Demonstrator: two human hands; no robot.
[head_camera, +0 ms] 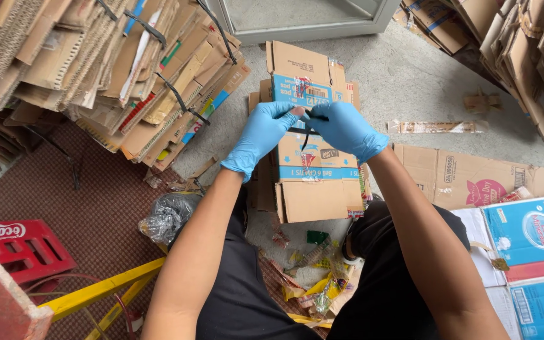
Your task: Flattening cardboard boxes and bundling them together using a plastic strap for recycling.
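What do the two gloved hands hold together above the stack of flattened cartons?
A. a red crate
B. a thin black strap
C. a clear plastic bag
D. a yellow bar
B: the left hand and right hand pinch a thin black strap over the flattened cartons.

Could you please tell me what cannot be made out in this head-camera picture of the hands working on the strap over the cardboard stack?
- Where the black strap ends or joins: hidden between the left hand and right hand.
- Lower sheets of the flattened cardboard stack: covered by the top sheet.
- Red crate: cut off by the left edge.
- Bundled cardboard pile: runs past the top edge.
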